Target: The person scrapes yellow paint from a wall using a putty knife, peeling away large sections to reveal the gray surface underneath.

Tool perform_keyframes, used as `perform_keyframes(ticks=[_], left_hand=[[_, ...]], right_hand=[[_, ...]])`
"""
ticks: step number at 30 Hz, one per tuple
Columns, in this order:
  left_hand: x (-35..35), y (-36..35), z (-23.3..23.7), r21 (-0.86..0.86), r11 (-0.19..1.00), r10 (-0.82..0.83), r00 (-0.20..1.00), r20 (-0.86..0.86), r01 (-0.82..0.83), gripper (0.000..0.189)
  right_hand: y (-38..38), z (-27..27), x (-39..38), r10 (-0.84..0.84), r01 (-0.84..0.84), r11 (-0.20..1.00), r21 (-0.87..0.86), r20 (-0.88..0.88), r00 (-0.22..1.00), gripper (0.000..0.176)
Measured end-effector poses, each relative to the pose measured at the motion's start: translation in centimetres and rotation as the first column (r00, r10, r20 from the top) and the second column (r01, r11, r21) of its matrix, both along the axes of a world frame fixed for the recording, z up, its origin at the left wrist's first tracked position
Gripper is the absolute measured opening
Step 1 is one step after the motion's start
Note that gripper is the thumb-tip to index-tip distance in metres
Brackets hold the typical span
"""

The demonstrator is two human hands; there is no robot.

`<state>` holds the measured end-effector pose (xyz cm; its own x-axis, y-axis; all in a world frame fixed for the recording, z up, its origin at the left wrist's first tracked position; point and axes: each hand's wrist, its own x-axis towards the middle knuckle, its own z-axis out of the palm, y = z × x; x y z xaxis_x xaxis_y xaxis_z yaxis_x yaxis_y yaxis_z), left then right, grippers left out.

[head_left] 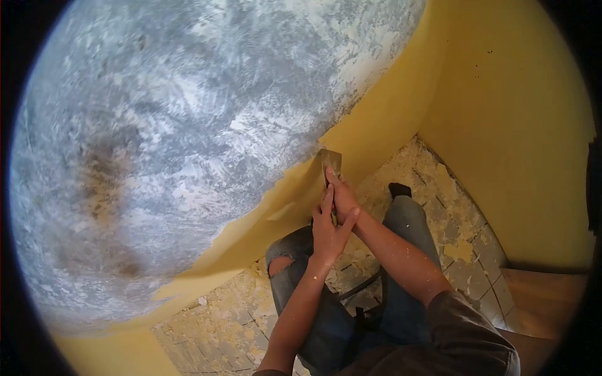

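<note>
A scraper (332,160) with a flat metal blade touches the wall where the yellow paint (370,116) meets the scraped grey-white surface (188,125). My right hand (343,195) is wrapped round its handle, close behind the blade. Lower on the same handle is my left hand (326,230), its fingers pressed along the tool and its thumb near my right wrist. The paint edge is ragged, running from upper right to lower left. Part of the handle is hidden by both hands.
Paint flakes cover the tiled floor (492,276) below the wall. Another yellow wall (514,144) stands at the right, with a brown board (545,294) at its foot. My bent knees are close to the scraped wall, with a dark strap or bar between my legs.
</note>
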<state>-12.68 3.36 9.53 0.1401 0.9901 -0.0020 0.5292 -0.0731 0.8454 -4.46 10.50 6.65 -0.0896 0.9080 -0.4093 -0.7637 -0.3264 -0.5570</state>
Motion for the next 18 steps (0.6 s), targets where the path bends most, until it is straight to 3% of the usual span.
perform_keyframes(ticks=[3,5,10,18], left_hand=[[-0.1,0.7,-0.9,0.083,0.997,-0.008,1.0,-0.006,0.009,0.082],[-0.1,0.8,-0.9,0.155,0.988,0.015,0.995,-0.101,0.001,0.081],[0.3,2.2,-0.6,0.123,0.992,0.024,0.997,-0.079,-0.014,0.08],[-0.1,3.1,-0.2,0.05,0.999,0.016,0.999,-0.041,-0.014,0.078]], right_hand=[[0.2,0.5,-0.5,-0.034,0.032,0.999,-0.03,-0.08,0.996,0.032],[0.5,0.5,-0.4,-0.034,0.029,0.999,-0.046,-0.1,0.994,0.032],[1.7,-0.5,-0.5,-0.046,0.034,0.988,-0.148,-0.077,0.996,0.036],[2.1,-0.2,-0.3,-0.044,0.037,0.997,-0.061,-0.128,0.991,0.042]])
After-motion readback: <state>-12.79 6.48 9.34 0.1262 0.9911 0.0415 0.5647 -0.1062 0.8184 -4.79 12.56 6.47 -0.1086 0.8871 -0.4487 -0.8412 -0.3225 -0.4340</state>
